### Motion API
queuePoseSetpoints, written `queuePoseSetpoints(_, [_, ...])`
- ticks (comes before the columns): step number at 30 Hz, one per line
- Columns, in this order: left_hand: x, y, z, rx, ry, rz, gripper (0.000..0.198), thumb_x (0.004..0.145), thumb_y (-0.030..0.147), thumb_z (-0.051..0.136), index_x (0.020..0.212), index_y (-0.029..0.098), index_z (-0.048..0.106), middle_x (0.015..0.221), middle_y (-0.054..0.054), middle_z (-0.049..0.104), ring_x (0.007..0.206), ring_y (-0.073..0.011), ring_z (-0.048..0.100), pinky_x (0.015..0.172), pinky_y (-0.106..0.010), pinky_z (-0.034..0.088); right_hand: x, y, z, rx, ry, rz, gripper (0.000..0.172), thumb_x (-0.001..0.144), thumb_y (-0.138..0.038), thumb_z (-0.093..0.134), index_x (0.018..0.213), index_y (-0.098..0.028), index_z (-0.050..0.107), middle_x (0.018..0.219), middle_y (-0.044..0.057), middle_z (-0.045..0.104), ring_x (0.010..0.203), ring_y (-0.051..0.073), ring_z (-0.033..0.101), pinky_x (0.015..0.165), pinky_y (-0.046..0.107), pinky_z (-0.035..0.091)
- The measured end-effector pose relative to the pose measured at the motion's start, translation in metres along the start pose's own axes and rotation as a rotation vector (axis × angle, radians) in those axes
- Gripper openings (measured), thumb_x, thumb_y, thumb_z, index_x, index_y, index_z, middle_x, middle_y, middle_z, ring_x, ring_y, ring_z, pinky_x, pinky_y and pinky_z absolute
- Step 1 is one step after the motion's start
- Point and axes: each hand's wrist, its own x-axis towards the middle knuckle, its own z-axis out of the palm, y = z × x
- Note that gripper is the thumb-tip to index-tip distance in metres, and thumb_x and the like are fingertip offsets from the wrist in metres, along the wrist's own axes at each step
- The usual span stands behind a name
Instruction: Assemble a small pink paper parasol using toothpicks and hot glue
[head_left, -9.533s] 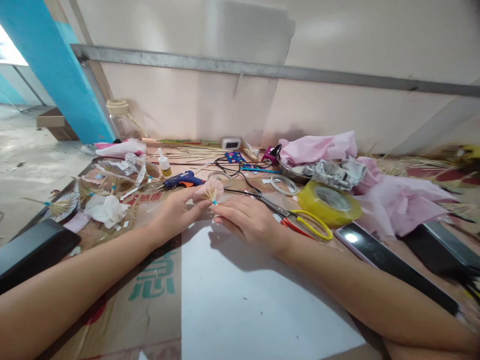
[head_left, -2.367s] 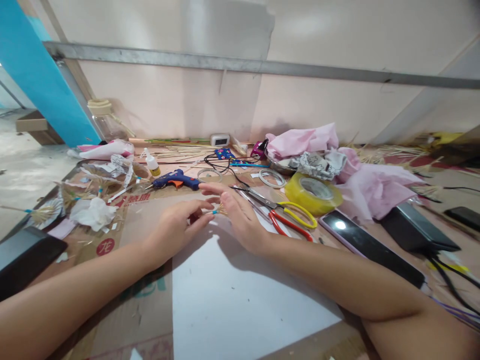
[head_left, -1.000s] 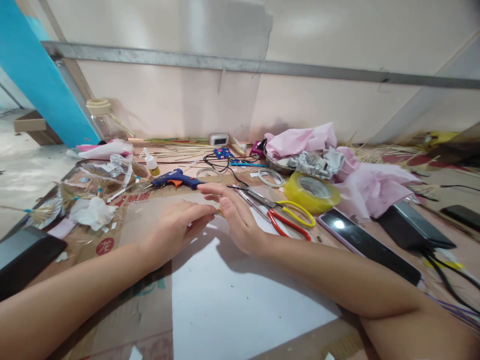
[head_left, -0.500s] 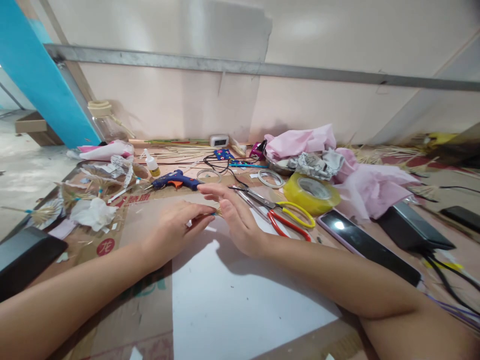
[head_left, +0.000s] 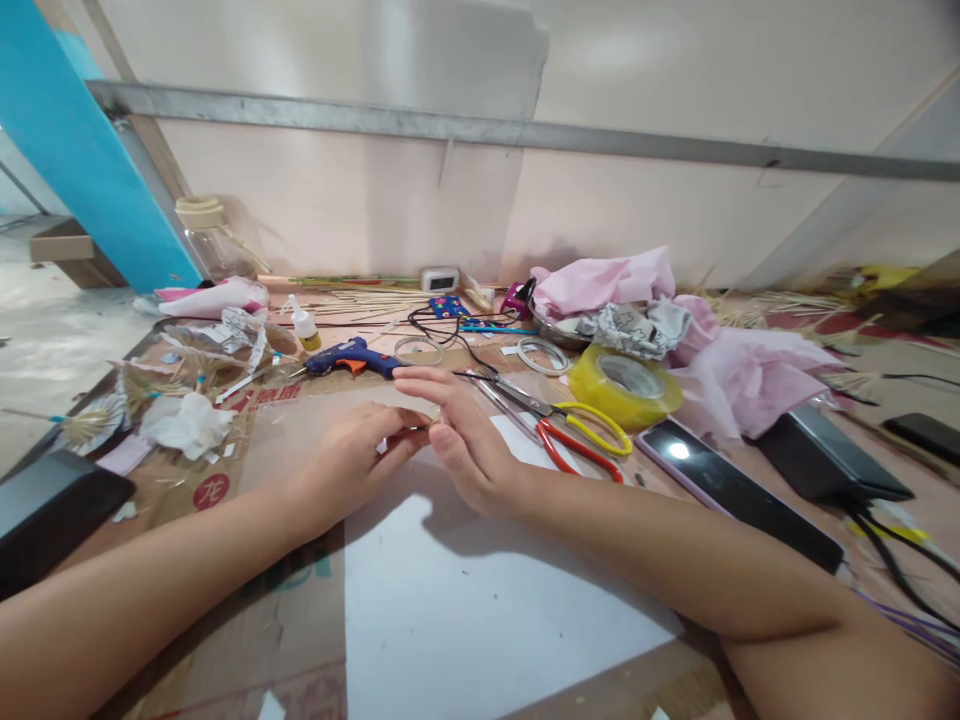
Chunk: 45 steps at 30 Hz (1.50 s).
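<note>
My left hand (head_left: 352, 455) is closed in a pinch over the upper part of the white paper sheet (head_left: 480, 620). A small straw-coloured bundle (head_left: 435, 414) shows at its fingertips, mostly hidden by the fingers. Facing it, my right hand (head_left: 476, 440) has its fingers stretched out and the thumb apart, cupped around the end of the bundle. Whether the right fingers press on it I cannot tell. Behind the hands lies a blue glue gun (head_left: 352, 355). Scissors (head_left: 559, 415) with red and yellow handles lie beside my right hand.
Yellow tape (head_left: 622, 385), a phone (head_left: 739, 490) and a black box with cables (head_left: 832, 455) are on the right. Straw pieces with crumpled paper (head_left: 187, 425) and a glue bottle (head_left: 304, 325) stand left. Pink paper (head_left: 607, 285) is piled at the back.
My right thumb and fingers have shifted slightly to the left, closer to my left fingertips. The bundle's blue part, seen before, is now hidden. The left hand has barely moved.
</note>
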Motion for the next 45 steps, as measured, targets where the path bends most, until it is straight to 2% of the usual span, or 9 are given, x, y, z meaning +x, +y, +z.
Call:
queuePoseSetpoints(6, [-0.001, 0.0, 0.001, 0.02, 0.034, 0.033, 0.022, 0.095, 0.028, 0.048, 0.086, 0.017, 0.066, 0.075, -0.002, 0.07, 0.066, -0.0127, 0.064, 0.07, -0.024, 0.052, 0.0, -0.003, -0.002, 0.093, -0.011, 0.0, 0.038, 0.099, -0.038, 0.031, 0.132, -0.025, 0.043, 0.135, 0.011, 0.049, 0.133, 0.023, 0.04, 0.112, 0.049, 0.032])
queuePoseSetpoints(10, [0.001, -0.004, 0.001, 0.017, 0.104, 0.035, 0.02, 0.093, 0.033, 0.054, 0.091, 0.017, 0.065, 0.076, -0.001, 0.071, 0.063, -0.0119, 0.063, 0.065, -0.023, 0.05, 0.002, -0.001, -0.003, 0.253, 0.111, 0.167, 0.044, 0.097, -0.051, 0.034, 0.133, -0.026, 0.042, 0.143, 0.01, 0.041, 0.137, 0.022, 0.034, 0.116, 0.049, 0.026])
queuePoseSetpoints(14, [0.004, -0.005, -0.001, 0.0, 0.104, -0.016, 0.021, 0.093, 0.035, 0.054, 0.088, 0.018, 0.067, 0.076, -0.001, 0.071, 0.065, -0.0119, 0.063, 0.065, -0.023, 0.049, 0.0, 0.003, 0.0, 0.386, 0.024, 0.381, 0.055, 0.089, -0.06, 0.047, 0.133, -0.028, 0.04, 0.143, 0.011, 0.04, 0.132, 0.024, 0.041, 0.107, 0.048, 0.04])
queuePoseSetpoints(16, [0.005, -0.004, -0.003, -0.01, 0.077, -0.033, 0.024, 0.094, 0.035, 0.052, 0.085, 0.019, 0.067, 0.075, 0.0, 0.071, 0.066, -0.0122, 0.063, 0.066, -0.023, 0.049, 0.0, 0.004, 0.002, 0.452, -0.014, 0.443, 0.051, 0.089, -0.058, 0.05, 0.13, -0.029, 0.041, 0.14, 0.01, 0.042, 0.128, 0.024, 0.044, 0.098, 0.045, 0.048])
queuePoseSetpoints(21, [0.006, -0.004, -0.004, -0.044, 0.021, -0.079, 0.024, 0.094, 0.036, 0.05, 0.096, 0.018, 0.066, 0.081, -0.002, 0.071, 0.07, -0.014, 0.063, 0.069, -0.025, 0.05, 0.0, 0.005, 0.002, 0.419, 0.04, 0.414, 0.039, 0.093, -0.05, 0.046, 0.126, -0.029, 0.045, 0.128, 0.009, 0.05, 0.124, 0.02, 0.047, 0.105, 0.043, 0.042])
queuePoseSetpoints(31, [0.007, 0.003, -0.004, -0.173, -0.048, -0.157, 0.019, 0.092, 0.028, 0.05, 0.089, 0.016, 0.065, 0.084, -0.002, 0.071, 0.074, -0.0144, 0.064, 0.066, -0.024, 0.049, -0.003, 0.007, 0.001, 0.277, -0.021, 0.264, 0.042, 0.094, -0.045, 0.046, 0.131, -0.025, 0.041, 0.13, 0.011, 0.049, 0.123, 0.022, 0.047, 0.104, 0.044, 0.041])
queuePoseSetpoints(36, [0.007, -0.003, -0.004, -0.154, -0.079, -0.18, 0.021, 0.093, 0.029, 0.047, 0.092, 0.017, 0.064, 0.086, -0.003, 0.071, 0.077, -0.0163, 0.065, 0.07, -0.027, 0.05, -0.001, 0.004, -0.001, 0.245, -0.029, 0.277, 0.05, 0.093, -0.056, 0.042, 0.133, -0.025, 0.04, 0.124, 0.01, 0.054, 0.122, 0.022, 0.049, 0.105, 0.044, 0.041])
queuePoseSetpoints(41, [0.008, -0.017, 0.001, -0.234, -0.115, -0.215, 0.027, 0.092, 0.024, 0.039, 0.083, 0.016, 0.063, 0.079, -0.004, 0.07, 0.074, -0.0173, 0.065, 0.067, -0.027, 0.05, 0.004, 0.002, -0.003, 0.351, 0.106, 0.316, 0.052, 0.092, -0.062, 0.038, 0.129, -0.027, 0.046, 0.137, 0.008, 0.048, 0.129, 0.022, 0.045, 0.11, 0.042, 0.035])
queuePoseSetpoints(45, [0.005, -0.022, 0.004, -0.363, -0.089, -0.241, 0.027, 0.091, 0.024, 0.04, 0.096, 0.015, 0.064, 0.093, -0.008, 0.071, 0.094, -0.0213, 0.065, 0.083, -0.032, 0.053, 0.005, 0.009, -0.003, 0.464, 0.204, 0.379, 0.05, 0.094, -0.059, 0.037, 0.13, -0.025, 0.045, 0.139, 0.008, 0.047, 0.128, 0.021, 0.045, 0.107, 0.041, 0.039])
